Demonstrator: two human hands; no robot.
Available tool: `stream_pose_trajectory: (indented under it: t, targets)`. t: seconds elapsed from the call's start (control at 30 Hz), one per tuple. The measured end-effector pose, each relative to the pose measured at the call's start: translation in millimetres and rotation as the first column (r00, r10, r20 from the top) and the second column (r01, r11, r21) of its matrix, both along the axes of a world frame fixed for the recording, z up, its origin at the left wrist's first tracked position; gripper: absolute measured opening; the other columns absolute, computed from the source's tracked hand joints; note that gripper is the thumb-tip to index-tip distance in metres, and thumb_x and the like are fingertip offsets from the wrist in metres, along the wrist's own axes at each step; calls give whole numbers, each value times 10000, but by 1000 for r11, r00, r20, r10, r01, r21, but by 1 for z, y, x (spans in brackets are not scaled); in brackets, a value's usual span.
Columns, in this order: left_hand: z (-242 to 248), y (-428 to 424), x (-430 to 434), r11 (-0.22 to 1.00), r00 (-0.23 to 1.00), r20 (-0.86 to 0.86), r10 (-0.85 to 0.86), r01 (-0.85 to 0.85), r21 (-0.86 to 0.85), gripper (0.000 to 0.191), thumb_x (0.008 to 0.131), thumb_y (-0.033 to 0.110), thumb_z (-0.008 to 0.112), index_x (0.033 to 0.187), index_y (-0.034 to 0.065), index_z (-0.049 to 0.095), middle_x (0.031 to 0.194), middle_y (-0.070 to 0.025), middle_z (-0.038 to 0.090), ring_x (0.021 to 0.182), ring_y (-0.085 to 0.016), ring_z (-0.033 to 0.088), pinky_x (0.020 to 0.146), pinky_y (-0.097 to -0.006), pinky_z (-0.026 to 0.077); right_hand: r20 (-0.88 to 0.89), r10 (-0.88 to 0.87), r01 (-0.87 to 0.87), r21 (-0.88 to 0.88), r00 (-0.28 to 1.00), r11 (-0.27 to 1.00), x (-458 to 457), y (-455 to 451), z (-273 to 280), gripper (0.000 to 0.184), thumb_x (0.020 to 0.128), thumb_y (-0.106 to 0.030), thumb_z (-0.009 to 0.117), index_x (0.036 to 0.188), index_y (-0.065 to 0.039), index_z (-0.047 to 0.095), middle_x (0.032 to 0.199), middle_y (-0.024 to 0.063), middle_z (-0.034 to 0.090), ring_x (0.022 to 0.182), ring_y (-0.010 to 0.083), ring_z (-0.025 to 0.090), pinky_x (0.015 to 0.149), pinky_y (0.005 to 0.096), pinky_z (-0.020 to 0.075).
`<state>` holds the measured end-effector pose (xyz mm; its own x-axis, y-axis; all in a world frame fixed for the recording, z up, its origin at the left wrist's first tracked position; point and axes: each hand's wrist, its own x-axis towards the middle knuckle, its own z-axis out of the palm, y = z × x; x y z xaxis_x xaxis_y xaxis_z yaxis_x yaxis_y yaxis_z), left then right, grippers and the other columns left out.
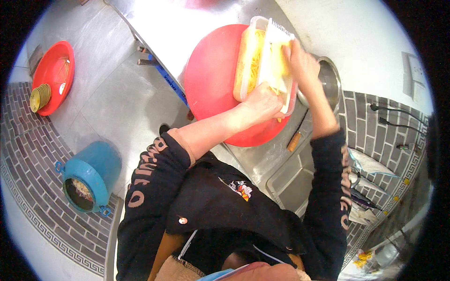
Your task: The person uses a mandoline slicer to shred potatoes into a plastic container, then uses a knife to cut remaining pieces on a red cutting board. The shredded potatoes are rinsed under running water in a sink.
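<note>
A clear plastic tub [242, 79] of thin yellow shreds [256, 65] rests tilted on a round red plastic basin [214, 77]. Along the tub's right side lies a white grater [264, 58] with a comb-like far end. My left hand [263, 102] is curled around the near end of the grater and tub, and a few yellow shreds show beside its fingers. Over the grater's right side, my right hand [302, 65] is blurred, its fingers against a blurred yellow vegetable piece [280, 59]. Its fingertips are partly hidden.
Right of the basin are a steel pot [329, 79], a wooden-handled tool [294, 141] and a steel sink [291, 182]. On the floor to the left stand a blue metal can [95, 168] and a red basin [58, 75] with stacked bowls [41, 96]. Black cables [397, 110] hang at the wall.
</note>
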<state>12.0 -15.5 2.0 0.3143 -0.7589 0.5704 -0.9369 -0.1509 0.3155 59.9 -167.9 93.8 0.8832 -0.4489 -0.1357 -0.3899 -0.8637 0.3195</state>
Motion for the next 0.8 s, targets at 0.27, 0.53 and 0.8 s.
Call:
stream_pose_trajectory:
  t: [0.27, 0.53, 0.8]
  targets:
    - [5, -1, -2, 999, 998, -54, 27, -25, 38, 486, 725, 582, 650, 695, 97, 643, 573, -59, 624, 558, -184, 624, 647, -337, 409, 212, 71, -78, 26, 975, 997, 18, -14, -3, 486, 967, -503, 361, 1251, -128, 484, 993, 209, 671, 948, 376, 643, 792, 505, 483]
    - [0, -9, 0, 998, 999, -36, 38, -36, 44, 466, 734, 563, 650, 682, 100, 644, 573, -67, 621, 571, -198, 628, 674, -334, 418, 163, 91, -93, 6, 982, 996, 19, -4, -4, 496, 967, -510, 357, 1239, -127, 515, 945, 193, 682, 896, 360, 661, 744, 503, 496]
    - [9, -12, 2, 994, 999, -26, 22, -19, 107, 463, 729, 554, 658, 668, 96, 635, 572, -75, 617, 595, -200, 631, 684, -347, 413, 194, 26, -20, -34, 981, 999, 37, -33, -17, 502, 970, -497, 345, 1213, -113, 559, 988, 177, 683, 953, 348, 649, 784, 473, 502]
